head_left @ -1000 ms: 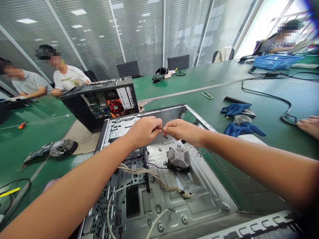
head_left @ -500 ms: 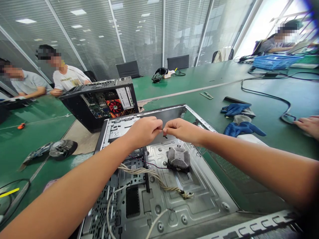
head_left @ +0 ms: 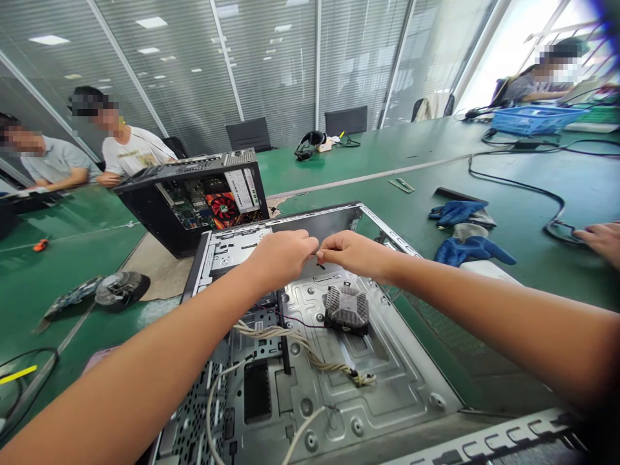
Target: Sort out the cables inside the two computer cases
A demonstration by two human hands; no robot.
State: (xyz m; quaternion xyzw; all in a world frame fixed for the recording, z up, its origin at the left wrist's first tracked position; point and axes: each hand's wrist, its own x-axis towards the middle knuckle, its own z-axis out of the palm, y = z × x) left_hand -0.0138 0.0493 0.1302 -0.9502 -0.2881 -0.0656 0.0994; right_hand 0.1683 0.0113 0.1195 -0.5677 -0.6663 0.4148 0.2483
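Note:
My left hand (head_left: 287,257) and my right hand (head_left: 349,250) meet with pinched fingertips over the far part of an open computer case (head_left: 387,368). Between them shows a small, thin dark piece (head_left: 320,265), too small to name; the fingers cover most of it. Below and slightly right, a CPU cooler (head_left: 347,307) with metal fins lies on the bare case floor, with a thin dark wire running left from it. A twisted beige cable bundle (head_left: 310,354) crosses the case, and a loose white cable (head_left: 212,400) hangs nearer to me.
Behind at the left stands a black computer tower (head_left: 188,200) with a red fan. Blue-grey gloves (head_left: 467,242) and a small green circuit board (head_left: 402,185) lie right on the green table (head_left: 339,171). A grey strapped item (head_left: 121,290) lies left. Another person's hand (head_left: 600,239) is at the right edge.
My left hand has turned slightly and shifted a little to the right against my right fingertips. The right hand stays nearly where it was.

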